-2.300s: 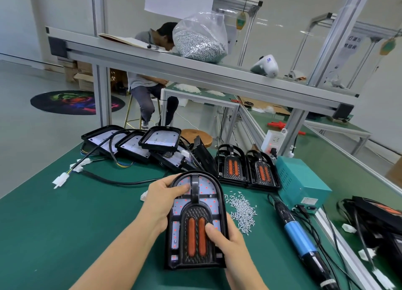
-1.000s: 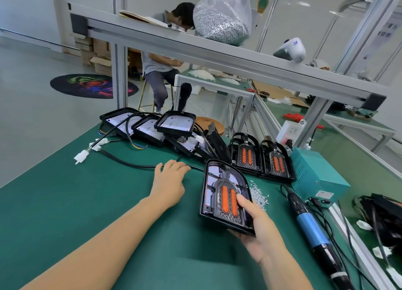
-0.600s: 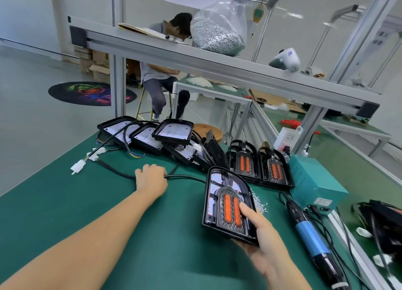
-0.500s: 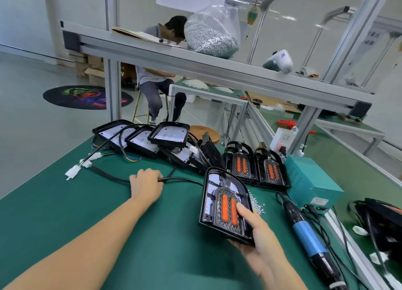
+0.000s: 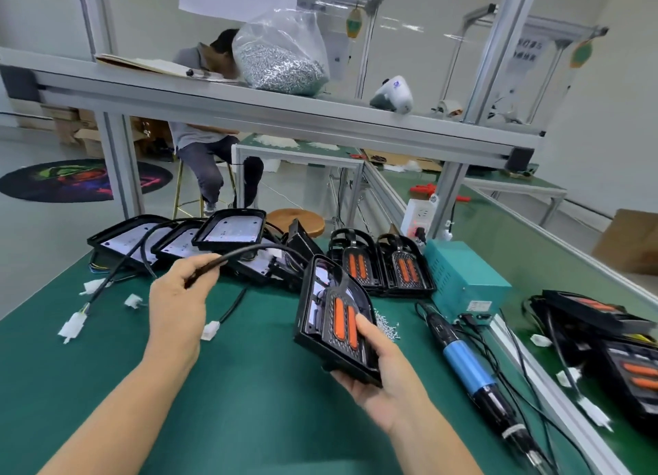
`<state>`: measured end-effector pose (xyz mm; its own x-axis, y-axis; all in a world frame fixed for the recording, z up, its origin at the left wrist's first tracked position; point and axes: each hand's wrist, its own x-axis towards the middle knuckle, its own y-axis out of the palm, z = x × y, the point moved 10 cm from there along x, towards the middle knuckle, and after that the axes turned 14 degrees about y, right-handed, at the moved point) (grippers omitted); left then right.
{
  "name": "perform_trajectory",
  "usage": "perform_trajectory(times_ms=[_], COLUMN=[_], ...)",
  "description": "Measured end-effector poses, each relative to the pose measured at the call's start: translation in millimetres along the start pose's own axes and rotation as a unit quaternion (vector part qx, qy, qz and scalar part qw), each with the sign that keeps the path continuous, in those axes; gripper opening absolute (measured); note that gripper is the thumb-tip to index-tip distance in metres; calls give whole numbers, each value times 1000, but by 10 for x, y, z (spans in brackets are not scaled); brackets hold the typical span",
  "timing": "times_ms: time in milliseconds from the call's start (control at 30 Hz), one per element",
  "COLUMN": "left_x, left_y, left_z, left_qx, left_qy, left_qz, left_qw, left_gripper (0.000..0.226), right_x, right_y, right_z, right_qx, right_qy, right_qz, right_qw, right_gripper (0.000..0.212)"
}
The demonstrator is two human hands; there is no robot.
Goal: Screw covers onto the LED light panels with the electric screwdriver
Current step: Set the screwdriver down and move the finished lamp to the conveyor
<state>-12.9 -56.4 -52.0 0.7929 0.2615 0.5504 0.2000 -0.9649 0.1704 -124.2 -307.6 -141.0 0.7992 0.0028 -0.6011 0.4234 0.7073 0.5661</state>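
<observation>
My right hand (image 5: 388,378) grips a black LED light panel (image 5: 333,314) with two orange lenses, tilted on its left edge above the green mat, thumb on its cover. My left hand (image 5: 178,307) is closed on the panel's black cable (image 5: 245,252), lifted off the mat; the cable arcs right toward the panel's top. The blue and black electric screwdriver (image 5: 470,364) lies on the mat to the right, untouched. A small heap of loose screws (image 5: 386,327) lies just behind the held panel.
Several open panels (image 5: 228,230) with white boards are stacked at the back left, their cables and white connectors (image 5: 71,327) trailing over the mat. Two covered panels (image 5: 382,264) stand beside a teal power box (image 5: 463,282). More panels (image 5: 623,353) lie at right. A person sits behind the shelf frame.
My left hand closed on the black cable and lifted it off the mat. My right hand keeps the panel tilted in about the same place.
</observation>
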Motion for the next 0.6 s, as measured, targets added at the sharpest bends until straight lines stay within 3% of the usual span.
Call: perform_trajectory(times_ms=[167, 367, 600], left_x=[-50, -86, -386], left_y=[125, 312, 605], left_z=[-46, -277, -156], left_qx=[-140, -247, -423], left_qy=[-90, -108, -224], left_qz=[-24, 7, -24], left_qw=[986, 963, 878], left_gripper=[38, 39, 32], right_x=[13, 9, 54], right_y=[135, 316, 385], right_z=[-10, -61, -104], right_qx=[16, 67, 9], right_qy=[-1, 29, 6], right_qz=[27, 73, 88], right_qw=[1000, 995, 996], right_gripper=[47, 33, 19])
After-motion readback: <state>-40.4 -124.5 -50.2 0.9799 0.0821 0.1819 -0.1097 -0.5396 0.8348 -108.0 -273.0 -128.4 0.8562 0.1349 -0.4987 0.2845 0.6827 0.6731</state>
